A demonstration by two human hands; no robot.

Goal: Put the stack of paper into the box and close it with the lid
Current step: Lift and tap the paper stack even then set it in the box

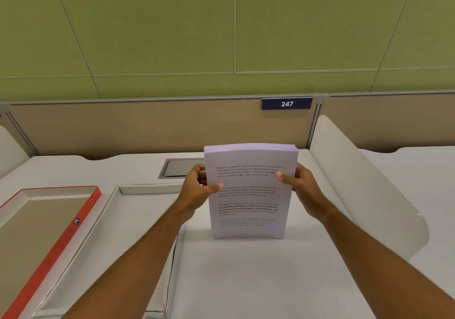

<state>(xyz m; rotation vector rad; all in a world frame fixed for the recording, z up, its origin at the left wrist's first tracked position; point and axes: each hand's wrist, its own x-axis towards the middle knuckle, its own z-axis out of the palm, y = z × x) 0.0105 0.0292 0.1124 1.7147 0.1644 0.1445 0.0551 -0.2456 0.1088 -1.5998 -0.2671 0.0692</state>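
I hold a thick stack of printed white paper (248, 195) upright, its bottom edge resting on the white desk (246, 281). My left hand (197, 190) grips its left edge and my right hand (302, 185) grips its right edge, thumbs on the front page. To the left lies an open shallow white box (147, 189), partly hidden under my left forearm. Further left, a red-sided lid (81, 220) lies with its brown inside facing up.
A curved white divider (357, 183) stands on the desk's right side. A grey cable hatch (182, 167) sits behind the paper. A beige partition with a blue sign "247" (286, 103) closes the back, below a green wall.
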